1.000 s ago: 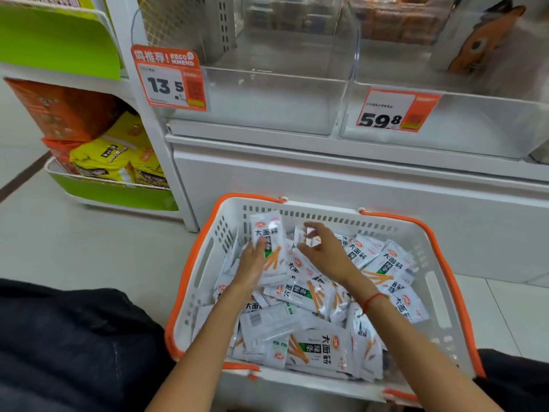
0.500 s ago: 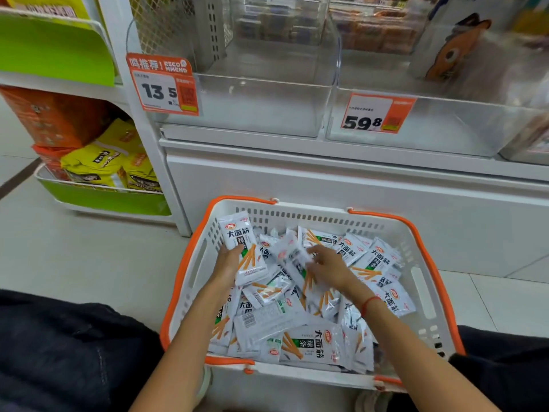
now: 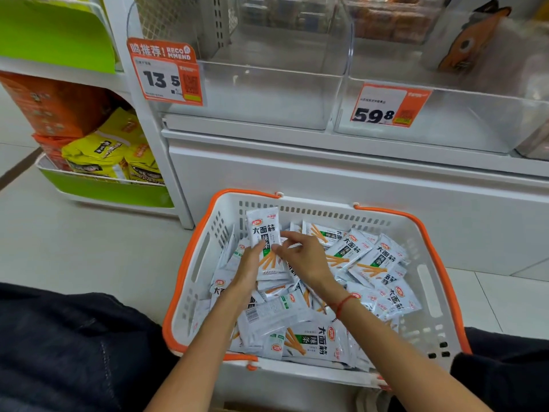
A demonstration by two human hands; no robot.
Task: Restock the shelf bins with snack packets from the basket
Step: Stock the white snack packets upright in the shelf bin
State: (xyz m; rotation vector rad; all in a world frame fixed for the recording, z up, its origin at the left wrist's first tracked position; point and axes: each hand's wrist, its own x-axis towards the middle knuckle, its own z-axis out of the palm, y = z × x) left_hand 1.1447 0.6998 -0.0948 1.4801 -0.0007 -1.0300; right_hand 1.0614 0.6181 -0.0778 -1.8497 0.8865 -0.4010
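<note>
A white basket with an orange rim [image 3: 205,233] sits on the floor in front of me, filled with several white snack packets [image 3: 309,340] printed with green and orange. My left hand [image 3: 249,266] holds a small stack of these packets upright [image 3: 263,230] near the basket's back left. My right hand [image 3: 303,257] is beside it, with thumb and fingers pinching the stack's right edge. Above stands a clear shelf bin [image 3: 267,96] with a 13.5 price tag [image 3: 166,74]; it looks empty.
A second clear bin [image 3: 463,120] with a 59.8 tag [image 3: 386,105] stands to the right. At left, green racks [image 3: 98,191] hold yellow and orange bags. My dark-trousered knees flank the basket. The white shelf base [image 3: 326,179] rises just behind it.
My right hand has come left from the pile to the stack in my left hand. The stack now stands more upright, near the basket's back left.
</note>
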